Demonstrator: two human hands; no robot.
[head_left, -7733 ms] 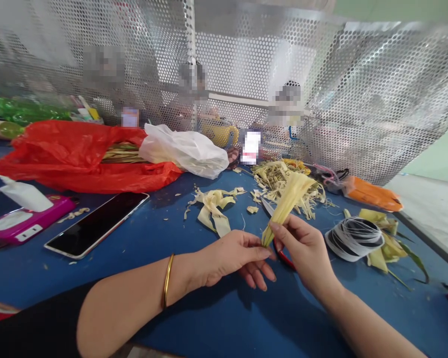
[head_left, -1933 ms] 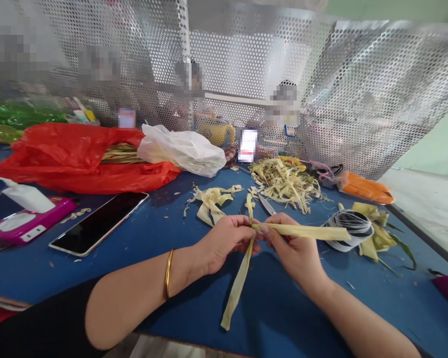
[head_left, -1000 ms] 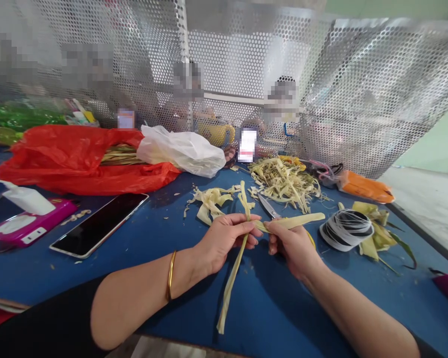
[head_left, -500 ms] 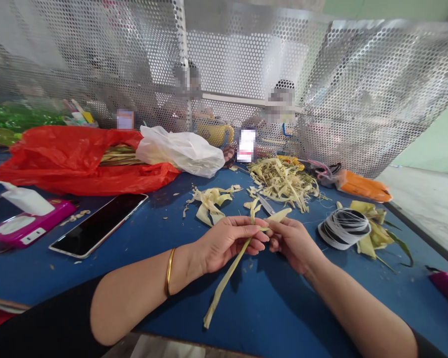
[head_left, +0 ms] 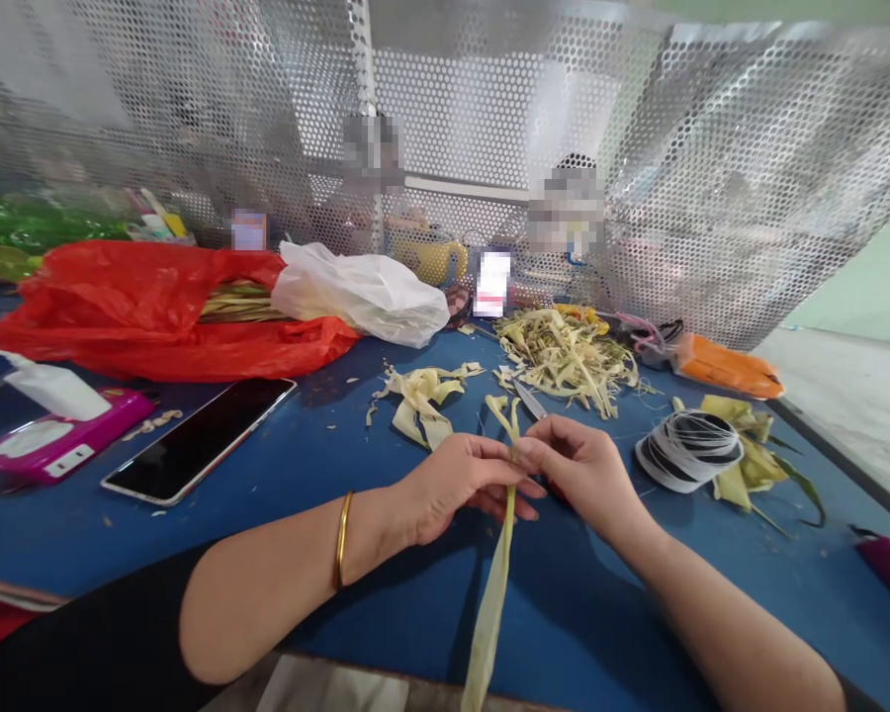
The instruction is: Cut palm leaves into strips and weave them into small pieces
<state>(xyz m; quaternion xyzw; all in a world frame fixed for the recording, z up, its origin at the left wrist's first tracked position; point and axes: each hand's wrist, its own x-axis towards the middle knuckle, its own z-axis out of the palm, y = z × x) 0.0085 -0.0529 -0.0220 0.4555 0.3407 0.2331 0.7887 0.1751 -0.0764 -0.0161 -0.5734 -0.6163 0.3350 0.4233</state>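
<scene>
Between my hands is a pale yellow-green husk strip (head_left: 495, 583), long and narrow. Its forked top end sticks up above my fingers, and its wide tail hangs down past the table's front edge. My left hand (head_left: 464, 489), with a gold bangle at the wrist, pinches the strip between thumb and fingers. Just below the fork, my right hand (head_left: 575, 465) has thumb and forefinger closed on the same strip. Beyond my right hand lies a pair of scissors (head_left: 530, 400); its blades show, while its handles are mostly hidden by that hand.
Husk scraps (head_left: 426, 396) and a larger heap of husk shreds (head_left: 564, 356) lie ahead. At right sit a spool of white thread (head_left: 688, 453) and more husks (head_left: 749, 455). A phone (head_left: 204, 440), a purple power strip (head_left: 81, 435) and a red bag (head_left: 140, 316) occupy the left.
The strip has swung from a leftward slant to nearly upright, and its tail now reaches lower. My right hand has moved slightly left and up, its fingers now at the strip's upper part.
</scene>
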